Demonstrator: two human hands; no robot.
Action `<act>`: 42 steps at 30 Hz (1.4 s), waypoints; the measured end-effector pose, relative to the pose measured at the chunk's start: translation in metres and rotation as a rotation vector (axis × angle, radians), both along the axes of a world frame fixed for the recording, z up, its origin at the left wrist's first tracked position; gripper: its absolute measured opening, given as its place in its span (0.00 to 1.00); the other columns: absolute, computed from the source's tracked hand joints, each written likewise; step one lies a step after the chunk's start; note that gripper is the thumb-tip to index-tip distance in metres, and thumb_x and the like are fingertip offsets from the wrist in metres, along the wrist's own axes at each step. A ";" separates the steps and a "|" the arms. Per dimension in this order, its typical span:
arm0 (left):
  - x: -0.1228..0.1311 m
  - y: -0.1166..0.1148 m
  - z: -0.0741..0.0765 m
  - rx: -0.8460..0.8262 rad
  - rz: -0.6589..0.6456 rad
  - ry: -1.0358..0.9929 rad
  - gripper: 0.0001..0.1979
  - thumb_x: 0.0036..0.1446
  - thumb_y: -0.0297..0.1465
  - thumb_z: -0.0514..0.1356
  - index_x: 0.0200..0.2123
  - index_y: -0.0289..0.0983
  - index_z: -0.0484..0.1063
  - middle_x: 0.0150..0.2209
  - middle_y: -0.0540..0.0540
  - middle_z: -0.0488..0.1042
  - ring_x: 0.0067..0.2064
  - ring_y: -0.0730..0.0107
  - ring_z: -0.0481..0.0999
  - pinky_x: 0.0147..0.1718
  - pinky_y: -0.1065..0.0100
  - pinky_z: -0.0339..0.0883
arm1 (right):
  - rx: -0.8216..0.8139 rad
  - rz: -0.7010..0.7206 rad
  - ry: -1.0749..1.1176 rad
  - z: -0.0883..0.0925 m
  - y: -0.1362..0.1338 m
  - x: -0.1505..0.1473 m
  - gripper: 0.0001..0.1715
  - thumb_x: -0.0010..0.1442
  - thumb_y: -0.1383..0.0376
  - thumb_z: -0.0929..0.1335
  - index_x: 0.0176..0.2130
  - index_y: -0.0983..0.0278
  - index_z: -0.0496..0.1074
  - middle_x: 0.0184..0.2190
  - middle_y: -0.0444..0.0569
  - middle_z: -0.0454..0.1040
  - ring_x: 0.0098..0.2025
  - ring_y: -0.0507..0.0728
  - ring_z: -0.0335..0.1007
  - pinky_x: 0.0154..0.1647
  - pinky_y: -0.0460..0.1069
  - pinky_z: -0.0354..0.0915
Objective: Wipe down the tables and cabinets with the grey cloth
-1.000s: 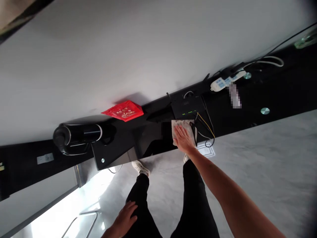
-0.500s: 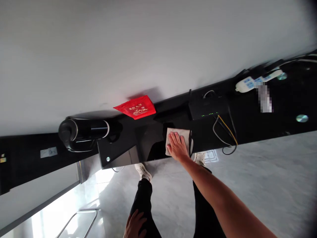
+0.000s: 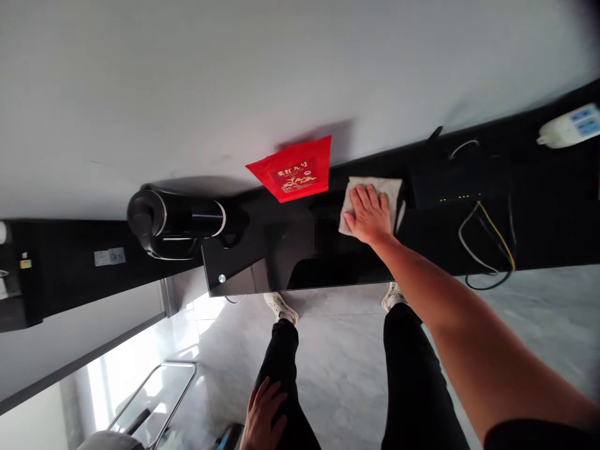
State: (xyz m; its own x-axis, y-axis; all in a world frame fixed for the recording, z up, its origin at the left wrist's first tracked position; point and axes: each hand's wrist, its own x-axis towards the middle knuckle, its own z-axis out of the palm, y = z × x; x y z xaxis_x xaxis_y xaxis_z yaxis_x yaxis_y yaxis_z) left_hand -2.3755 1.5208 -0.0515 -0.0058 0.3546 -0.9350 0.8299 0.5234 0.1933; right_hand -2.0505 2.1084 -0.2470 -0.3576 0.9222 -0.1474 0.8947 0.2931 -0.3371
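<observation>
My right hand (image 3: 371,215) lies flat on a folded beige cloth (image 3: 345,219), fingers stretched out, pressing it against the glossy black tabletop (image 3: 290,250) close to the wall. A red pouch with gold print (image 3: 296,172) stands against the wall, left of the cloth. Just right of the cloth sits a black router (image 3: 450,181) with small green lights. My left hand (image 3: 265,412) rests on my left thigh with its fingers apart, holding nothing.
At the left, a black electric kettle or flask (image 3: 187,215) stands on the table. Grey and yellow cables (image 3: 494,240) loop over the front edge by the router. A white power strip (image 3: 567,128) lies far right. Below left is a metal-framed chair (image 3: 180,406).
My right hand has slid the cloth away from the front edge, towards the wall. The view has shifted to the right end less and the kettle end more. My left hand stays on the thigh.
</observation>
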 end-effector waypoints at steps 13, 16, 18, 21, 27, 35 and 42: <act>-0.076 -0.036 0.001 -0.039 0.050 -0.129 0.32 0.64 0.49 0.60 0.71 0.70 0.74 0.81 0.55 0.65 0.85 0.48 0.47 0.87 0.46 0.37 | -0.155 0.040 0.366 0.027 -0.170 -0.324 0.35 0.76 0.54 0.66 0.76 0.61 0.68 0.80 0.46 0.64 0.85 0.68 0.50 0.88 0.66 0.42; -0.065 -0.045 0.005 -0.089 0.056 -0.144 0.33 0.61 0.47 0.63 0.70 0.69 0.76 0.81 0.56 0.65 0.85 0.45 0.47 0.87 0.43 0.35 | -0.251 0.218 0.490 0.037 -0.204 -0.414 0.31 0.76 0.59 0.67 0.74 0.54 0.69 0.79 0.31 0.65 0.85 0.60 0.47 0.88 0.62 0.39; -0.058 -0.050 0.006 -0.111 0.044 -0.144 0.34 0.59 0.45 0.63 0.70 0.70 0.77 0.81 0.57 0.65 0.85 0.43 0.47 0.87 0.40 0.34 | -0.281 0.306 0.469 0.042 -0.201 -0.422 0.33 0.74 0.61 0.69 0.74 0.55 0.68 0.80 0.30 0.62 0.85 0.59 0.47 0.88 0.62 0.39; -0.055 -0.052 0.011 -0.144 0.017 -0.071 0.34 0.59 0.43 0.63 0.68 0.72 0.77 0.80 0.60 0.66 0.85 0.43 0.49 0.86 0.39 0.40 | -0.283 0.336 0.429 0.050 -0.163 -0.351 0.34 0.75 0.60 0.68 0.75 0.60 0.67 0.81 0.35 0.61 0.84 0.56 0.50 0.87 0.58 0.40; -0.040 -0.041 0.023 0.036 0.055 -0.111 0.32 0.65 0.43 0.60 0.65 0.89 0.69 0.76 0.81 0.65 0.84 0.54 0.53 0.86 0.41 0.41 | -0.201 -0.043 0.225 0.049 -0.111 -0.030 0.47 0.75 0.56 0.69 0.77 0.87 0.61 0.81 0.80 0.52 0.85 0.81 0.38 0.84 0.77 0.32; -0.092 -0.100 0.003 0.390 -0.189 -0.005 0.30 0.62 0.36 0.67 0.63 0.72 0.80 0.66 0.64 0.84 0.71 0.46 0.80 0.72 0.32 0.74 | 0.091 -0.678 -0.155 -0.021 -0.167 0.110 0.51 0.81 0.45 0.58 0.85 0.73 0.48 0.84 0.70 0.47 0.85 0.84 0.40 0.80 0.86 0.47; -0.184 -0.144 -0.007 0.547 -0.237 0.001 0.28 0.68 0.33 0.65 0.68 0.61 0.79 0.71 0.54 0.80 0.74 0.47 0.78 0.72 0.36 0.78 | 0.016 -0.451 -0.163 -0.013 -0.109 -0.108 0.48 0.81 0.51 0.59 0.84 0.80 0.48 0.85 0.72 0.44 0.85 0.84 0.37 0.81 0.84 0.44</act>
